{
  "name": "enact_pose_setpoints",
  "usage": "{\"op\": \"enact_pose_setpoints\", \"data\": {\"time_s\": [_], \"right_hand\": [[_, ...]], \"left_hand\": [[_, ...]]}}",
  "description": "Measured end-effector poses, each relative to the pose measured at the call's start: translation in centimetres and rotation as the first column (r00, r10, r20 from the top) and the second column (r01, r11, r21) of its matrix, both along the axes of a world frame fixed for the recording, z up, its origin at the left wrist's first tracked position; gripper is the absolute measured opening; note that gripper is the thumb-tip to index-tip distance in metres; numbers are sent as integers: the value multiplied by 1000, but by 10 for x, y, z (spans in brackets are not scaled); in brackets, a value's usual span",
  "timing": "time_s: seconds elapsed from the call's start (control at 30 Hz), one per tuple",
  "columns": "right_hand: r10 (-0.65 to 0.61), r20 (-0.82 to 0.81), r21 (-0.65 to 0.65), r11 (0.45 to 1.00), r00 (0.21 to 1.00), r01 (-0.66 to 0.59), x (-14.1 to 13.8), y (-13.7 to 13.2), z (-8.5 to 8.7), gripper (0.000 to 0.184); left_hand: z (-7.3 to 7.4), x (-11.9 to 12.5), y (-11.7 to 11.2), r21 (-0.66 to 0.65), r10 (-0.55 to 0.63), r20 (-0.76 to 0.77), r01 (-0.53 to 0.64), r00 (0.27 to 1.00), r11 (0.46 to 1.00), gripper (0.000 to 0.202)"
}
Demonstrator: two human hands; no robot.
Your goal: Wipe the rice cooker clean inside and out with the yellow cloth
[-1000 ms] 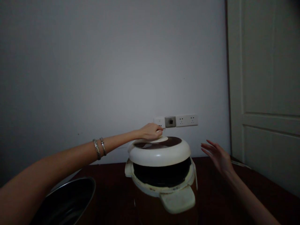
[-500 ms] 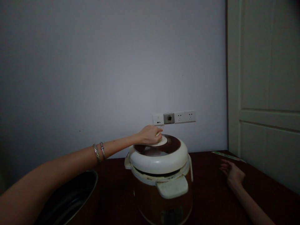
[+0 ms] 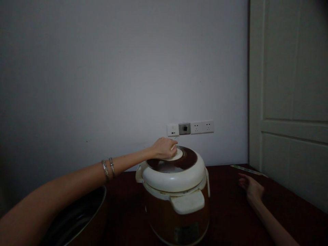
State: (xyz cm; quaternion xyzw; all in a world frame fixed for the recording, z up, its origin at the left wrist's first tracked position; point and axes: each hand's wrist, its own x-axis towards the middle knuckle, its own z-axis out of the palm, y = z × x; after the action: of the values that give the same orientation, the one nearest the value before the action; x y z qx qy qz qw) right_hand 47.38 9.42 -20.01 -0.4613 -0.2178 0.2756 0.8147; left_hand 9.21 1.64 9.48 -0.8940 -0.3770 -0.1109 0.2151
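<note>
A brown and cream rice cooker stands on the dark red table in front of me. Its domed lid is down on the body. My left hand lies curled over the cream handle on top of the lid, with two silver bracelets on that wrist. My right hand rests on the table to the right of the cooker, fingers loosely stretched out and holding nothing.
A dark metal inner pot sits at the lower left under my left forearm. A wall socket strip is behind the cooker. A thin pale strip lies at the table's far right, beside a white door.
The lid, raised a second ago, has come down shut on the cooker under my left hand. My right hand has dropped from mid-air onto the table.
</note>
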Motion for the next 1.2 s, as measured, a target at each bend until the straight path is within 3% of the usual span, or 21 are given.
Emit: {"op": "enact_pose_setpoints", "data": {"time_s": [0.57,0.93,1.2], "right_hand": [[-4,41,-11,1000,999,4,0,3,-3,34],[8,46,-4,1000,999,-8,0,4,-3,32],[1,69,-17,1000,998,0,-4,1,0,33]], "left_hand": [[-5,2,-4,-5,27,68,-27,997,1000,39],[-5,3,-4,48,43,16,-44,999,998,40],[-8,3,-5,17,65,89,-66,994,998,39]]}}
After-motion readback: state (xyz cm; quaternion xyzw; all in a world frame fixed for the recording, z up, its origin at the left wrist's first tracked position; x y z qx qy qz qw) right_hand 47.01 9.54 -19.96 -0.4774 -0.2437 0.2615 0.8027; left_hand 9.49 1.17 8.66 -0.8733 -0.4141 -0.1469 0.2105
